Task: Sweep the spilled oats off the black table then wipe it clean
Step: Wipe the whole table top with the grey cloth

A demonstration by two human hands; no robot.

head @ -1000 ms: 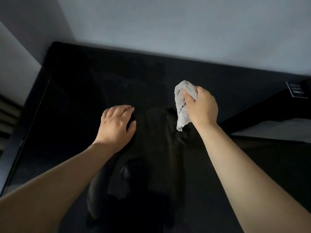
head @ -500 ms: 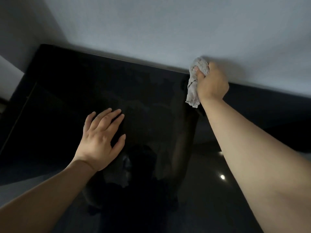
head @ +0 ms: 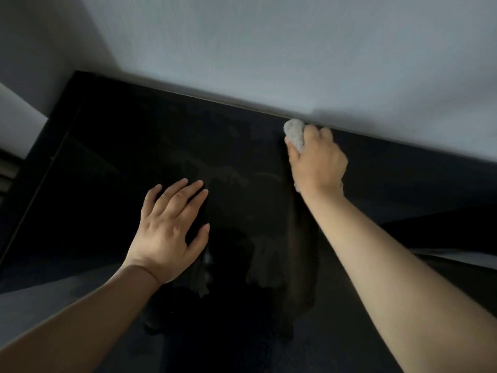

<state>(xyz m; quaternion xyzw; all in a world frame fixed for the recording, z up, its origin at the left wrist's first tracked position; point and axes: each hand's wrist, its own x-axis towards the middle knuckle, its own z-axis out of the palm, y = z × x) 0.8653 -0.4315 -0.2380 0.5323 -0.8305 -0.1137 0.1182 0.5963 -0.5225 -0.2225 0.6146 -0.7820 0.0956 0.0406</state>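
> Worktop (head: 113,157) runs right up to the wall (head: 269,49), no oats that I can see. Why's the left hand (head: 169,230) flat on it, fingers spread?

Bracing for the reach, I'd guess. Right hand (head: 320,162) grips the bunched cloth (head: 294,131) so it can press along the back edge.

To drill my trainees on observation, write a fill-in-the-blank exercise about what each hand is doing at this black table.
1. The right hand grips a bunched cloth, coloured ____.
2. The cloth is at the ____ edge of the black table, by the wall.
3. The left hand lies flat on the table, holding ____.

Missing words: grey; far; nothing.
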